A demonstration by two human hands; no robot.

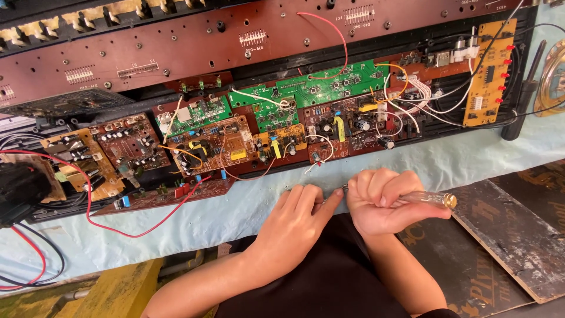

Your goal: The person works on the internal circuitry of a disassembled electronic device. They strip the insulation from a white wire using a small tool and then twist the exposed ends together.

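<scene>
My right hand (pixel 382 203) is closed around a screwdriver (pixel 432 199) with a clear handle and brass cap; its tip points left and is hidden behind my fingers. My left hand (pixel 294 227) lies flat on the pale blue cloth (pixel 471 159), fingers stretched toward the screwdriver tip, index finger touching near it. Just beyond both hands lies an opened electronic keyboard chassis with green circuit boards (pixel 312 85), brown boards (pixel 218 144) and a yellow board (pixel 488 70) joined by loose wires.
A long brown key-contact board (pixel 176 47) runs across the top. Red and black wires (pixel 88 212) trail at the left beside a black part (pixel 20 188). A black tool (pixel 524 94) lies at right. Dark wooden boards (pixel 518 235) sit at lower right.
</scene>
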